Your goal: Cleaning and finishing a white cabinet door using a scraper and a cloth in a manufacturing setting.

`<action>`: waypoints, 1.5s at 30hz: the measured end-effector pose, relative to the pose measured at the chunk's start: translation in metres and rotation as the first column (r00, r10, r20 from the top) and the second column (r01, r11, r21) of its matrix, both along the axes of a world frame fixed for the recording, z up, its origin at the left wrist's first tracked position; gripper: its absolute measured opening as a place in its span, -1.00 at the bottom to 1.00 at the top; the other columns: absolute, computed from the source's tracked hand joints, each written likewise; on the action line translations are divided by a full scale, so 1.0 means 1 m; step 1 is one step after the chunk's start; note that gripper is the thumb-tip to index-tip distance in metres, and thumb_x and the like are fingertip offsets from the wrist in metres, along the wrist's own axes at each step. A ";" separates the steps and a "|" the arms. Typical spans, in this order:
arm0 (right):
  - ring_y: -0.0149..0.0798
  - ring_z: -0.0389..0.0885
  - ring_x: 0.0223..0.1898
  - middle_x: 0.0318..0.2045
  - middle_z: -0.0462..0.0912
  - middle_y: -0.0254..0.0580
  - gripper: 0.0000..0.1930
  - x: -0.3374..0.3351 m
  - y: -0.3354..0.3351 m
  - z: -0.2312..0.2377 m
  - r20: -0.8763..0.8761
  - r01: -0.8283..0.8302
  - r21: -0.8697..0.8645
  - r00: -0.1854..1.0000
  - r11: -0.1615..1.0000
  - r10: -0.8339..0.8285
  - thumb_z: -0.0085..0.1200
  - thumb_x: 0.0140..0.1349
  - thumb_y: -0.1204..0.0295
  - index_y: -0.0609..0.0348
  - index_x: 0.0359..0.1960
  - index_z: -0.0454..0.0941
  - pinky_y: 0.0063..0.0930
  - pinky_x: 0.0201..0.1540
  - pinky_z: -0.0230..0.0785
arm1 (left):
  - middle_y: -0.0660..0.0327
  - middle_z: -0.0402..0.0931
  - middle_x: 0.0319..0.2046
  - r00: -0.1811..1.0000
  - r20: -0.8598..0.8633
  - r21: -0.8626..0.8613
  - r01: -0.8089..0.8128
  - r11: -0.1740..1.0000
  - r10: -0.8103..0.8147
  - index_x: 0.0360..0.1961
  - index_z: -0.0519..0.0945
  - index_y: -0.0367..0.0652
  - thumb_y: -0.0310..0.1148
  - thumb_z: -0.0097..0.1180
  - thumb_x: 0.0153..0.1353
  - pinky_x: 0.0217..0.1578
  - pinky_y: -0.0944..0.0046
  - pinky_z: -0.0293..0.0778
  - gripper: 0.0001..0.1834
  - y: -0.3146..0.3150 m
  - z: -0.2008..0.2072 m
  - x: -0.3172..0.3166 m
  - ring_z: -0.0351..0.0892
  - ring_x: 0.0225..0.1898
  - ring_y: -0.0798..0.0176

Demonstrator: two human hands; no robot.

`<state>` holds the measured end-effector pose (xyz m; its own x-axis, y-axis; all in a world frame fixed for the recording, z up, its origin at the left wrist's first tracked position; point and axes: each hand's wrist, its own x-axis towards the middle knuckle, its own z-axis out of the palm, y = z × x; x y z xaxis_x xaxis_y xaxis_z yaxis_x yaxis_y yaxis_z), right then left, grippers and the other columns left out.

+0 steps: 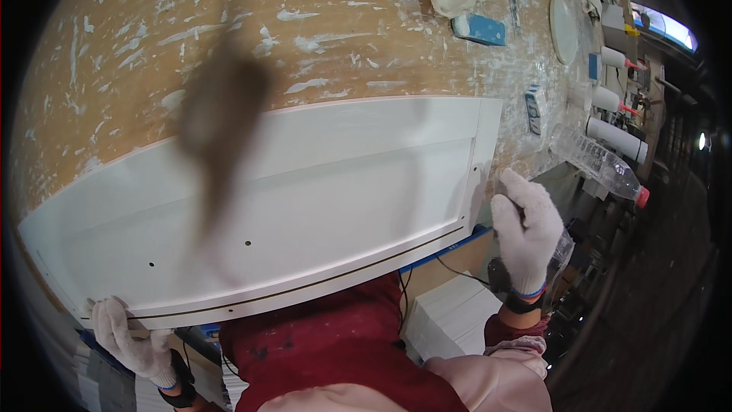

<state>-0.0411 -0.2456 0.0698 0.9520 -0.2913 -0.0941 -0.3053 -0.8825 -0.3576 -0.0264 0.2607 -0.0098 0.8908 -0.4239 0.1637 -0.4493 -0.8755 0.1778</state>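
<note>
Left hand (134, 343) is gripping white panel (343, 191) on paint-smeared bench (328, 46) | right hand (529, 233) is hovering just beside it, grip loosely parted

The tabletop (343, 49) was big and tan, like wood. It had white smears and splotches all over it, some thick and some thin. Its far right part looked more white and gray than tan. Past its right side, the room was dark. The floor (656, 259) there was dark brown and nearly black, and blurry, so small things on it were hard to make out. One small round light (702, 140) shone white in the dark. Higher up, a bright, bluish-white pane (663, 27) glowed, but you could not tell if it was a window or a screen. Low down, below the near edge of the tabletop, stood a white stack (450, 313) with thin layers. A thin black cord (461, 271) hung near it.
</note>
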 end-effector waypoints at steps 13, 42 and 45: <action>-0.03 0.67 -0.28 -0.27 0.67 0.00 -0.74 0.010 0.043 -0.027 0.010 0.057 -0.158 0.998 0.986 -0.056 0.14 0.20 0.47 0.24 -0.08 0.63 -0.31 -0.19 0.50 | 0.16 0.42 -0.03 0.997 -0.039 -0.112 0.066 0.991 -0.070 0.18 0.49 -0.21 0.31 0.23 -0.05 0.23 -0.30 0.28 -0.07 -0.011 -0.004 0.009 0.44 0.05 -0.02; -0.25 0.60 -0.02 -0.05 0.65 -0.05 -0.58 0.135 -0.006 0.057 0.340 -0.264 0.235 0.924 0.936 0.175 0.07 0.32 0.28 0.29 0.11 0.49 -0.41 0.08 0.38 | 0.18 0.51 -0.07 0.944 0.094 -0.365 0.329 0.871 -0.318 0.01 0.58 -0.14 -0.16 0.42 -0.10 0.14 -0.11 0.39 -0.39 -0.173 0.012 0.002 0.49 0.00 0.02; 0.03 0.61 0.00 -0.05 0.62 0.15 -0.62 0.083 -0.014 0.032 0.199 -0.286 0.170 0.947 0.943 0.252 0.04 0.29 0.39 0.34 0.08 0.50 -0.27 0.06 0.41 | 0.18 0.56 -0.09 0.918 0.073 -0.424 0.382 0.821 -0.389 -0.05 0.59 -0.16 -0.25 0.44 -0.13 0.11 -0.07 0.45 -0.45 -0.162 0.016 -0.006 0.55 0.00 0.05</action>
<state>0.0421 -0.2595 0.1021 0.9987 -0.0144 0.0494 0.0155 -0.8313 -0.5557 -0.0322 0.0985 0.0061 0.6733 -0.6262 0.3930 -0.7282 -0.4698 0.4991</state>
